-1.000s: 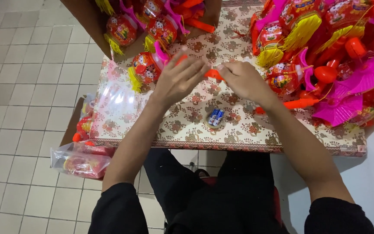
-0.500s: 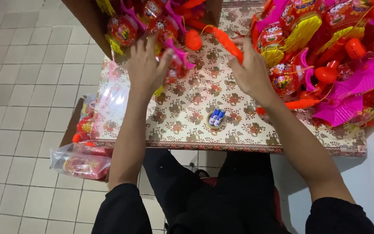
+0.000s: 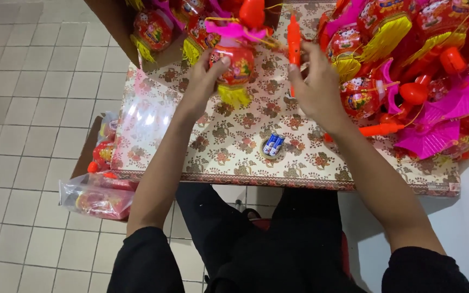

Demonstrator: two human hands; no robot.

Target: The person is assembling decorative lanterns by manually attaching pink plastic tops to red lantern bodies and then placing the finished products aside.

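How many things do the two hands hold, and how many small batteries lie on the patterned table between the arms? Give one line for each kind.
Red toy lantern with yellow tassel, in the left hand: 1
Orange stick handle, in the right hand: 1
Small blue and white batteries on the table: 2
Total: 4

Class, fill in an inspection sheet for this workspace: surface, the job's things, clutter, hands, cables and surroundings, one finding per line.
Surface: table under a floral patterned cloth.
Job's things: red toy lantern with yellow tassel and pink top; orange stick, upright.
Clutter: heap of red, pink and yellow lanterns at right; more in a box at top left; two small batteries on the cloth; clear bags on the left edge.
Hands: left hand holds the lantern; right hand grips the stick.
Cables: nothing seen.
Surroundings: tiled floor; bagged lanterns lower left.
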